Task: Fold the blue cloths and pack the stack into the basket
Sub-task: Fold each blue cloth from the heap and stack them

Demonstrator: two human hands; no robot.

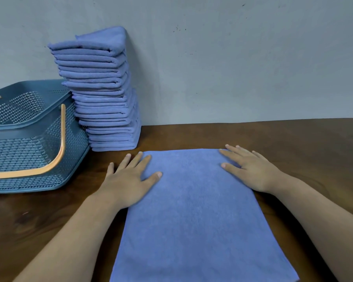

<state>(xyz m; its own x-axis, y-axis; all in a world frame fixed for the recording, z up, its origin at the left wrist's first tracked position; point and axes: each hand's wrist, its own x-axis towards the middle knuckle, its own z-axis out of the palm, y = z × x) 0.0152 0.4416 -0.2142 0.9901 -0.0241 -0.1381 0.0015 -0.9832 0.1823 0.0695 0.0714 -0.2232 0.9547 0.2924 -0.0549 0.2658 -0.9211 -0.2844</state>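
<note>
Left hand (128,183): fingers straight and spread, palm down, thumb and inner fingers pressing the left far edge of the blue cloth (196,216), outer fingers on bare wood. Right hand (251,169): fingers extended flat, pressing the cloth's right far corner. Neither hand grasps anything. Cloth lies flat on the dark wooden table (304,143), near edge running out of view. Stack of folded blue cloths (102,92) leans against the grey wall (232,58); blue perforated basket (29,143) with orange handle (59,157) just left of it.

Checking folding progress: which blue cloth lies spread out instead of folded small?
The cloth under the left hand and right hand, flat on the table; the rest are folded in the stack.
</note>
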